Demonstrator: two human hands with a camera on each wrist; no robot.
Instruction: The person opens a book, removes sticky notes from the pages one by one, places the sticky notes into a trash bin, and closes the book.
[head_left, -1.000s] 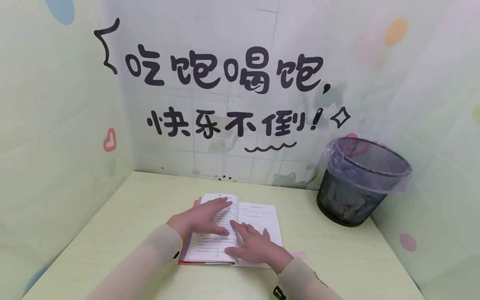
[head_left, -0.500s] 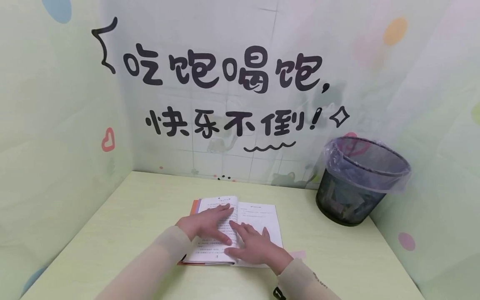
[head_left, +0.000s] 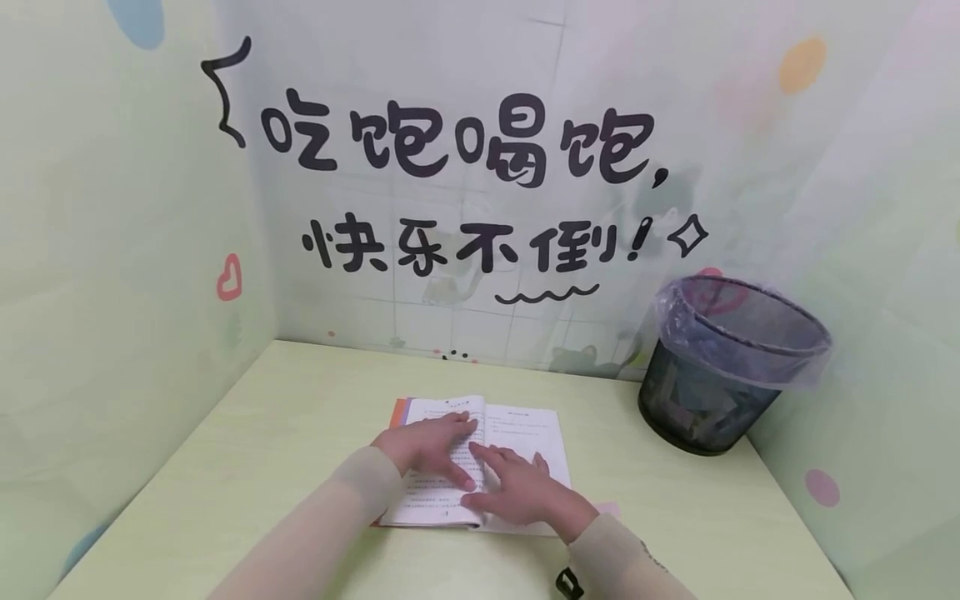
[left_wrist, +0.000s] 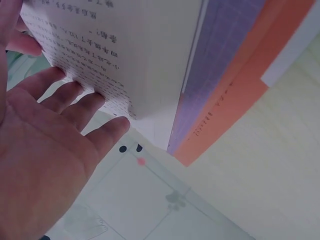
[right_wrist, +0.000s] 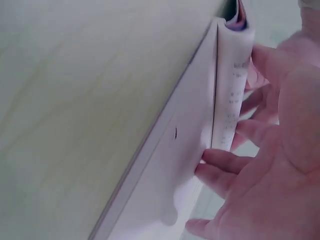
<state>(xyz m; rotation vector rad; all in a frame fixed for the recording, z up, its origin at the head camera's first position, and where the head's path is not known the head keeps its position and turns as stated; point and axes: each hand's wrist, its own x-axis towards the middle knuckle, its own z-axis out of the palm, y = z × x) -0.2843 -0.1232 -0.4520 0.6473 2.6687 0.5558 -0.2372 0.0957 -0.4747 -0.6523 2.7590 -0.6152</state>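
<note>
An open book (head_left: 528, 427) with printed pages lies on the table, its left side thicker than its right. Across the left page, near the fold, rests my left hand (head_left: 429, 446), fingers spread. My right hand (head_left: 525, 490) touches the book by the fold and on the right page, thumb and fingers extended. In the left wrist view, the left fingertips meet the printed page (left_wrist: 145, 60), with a purple sheet (left_wrist: 220, 55) and orange cover (left_wrist: 220, 117) showing beyond its edge. The right wrist view has the right hand (right_wrist: 270, 170) against the bulging pages and the paler right page (right_wrist: 160, 155).
A black mesh bin (head_left: 701, 400) with a clear plastic liner stands at the table's back right. A pink slip (head_left: 609, 508) shows beside the book's right edge. Printed fabric walls with black lettering enclose the pale table (head_left: 300, 433) at the back and sides.
My left hand has slid towards the fold and a little nearer to me over the left page. The right hand stays in nearly the same place on the book. The view has shifted slightly.
</note>
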